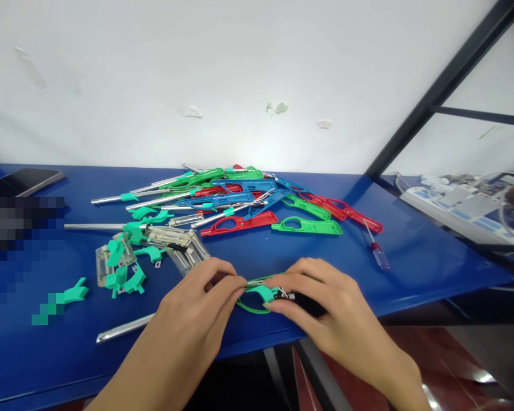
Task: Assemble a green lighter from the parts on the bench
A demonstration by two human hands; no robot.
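Note:
Close to the table's front edge, my left hand (pixel 197 305) pinches a green lighter casing (pixel 252 310) where a metal tube (pixel 124 329) runs out to the left beneath my wrist. Across from it, my right hand (pixel 332 299) has its thumb and fingers closed on a teal trigger (pixel 264 293) lying in that casing. A small black igniter part (pixel 280 294) with thin white wires shows by the right fingertips. My fingers cover much of the casing. Left of my hands lie loose teal triggers (pixel 128 279) and clear fuel tanks (pixel 182 260).
Behind my hands, red, green and blue lighter casings, several with metal tubes, form a pile (pixel 235 194) on the blue table (pixel 351 274). A screwdriver (pixel 380 256) lies at the right. At the far left is a phone (pixel 23 181). A black frame (pixel 432 97) rises beyond the right side.

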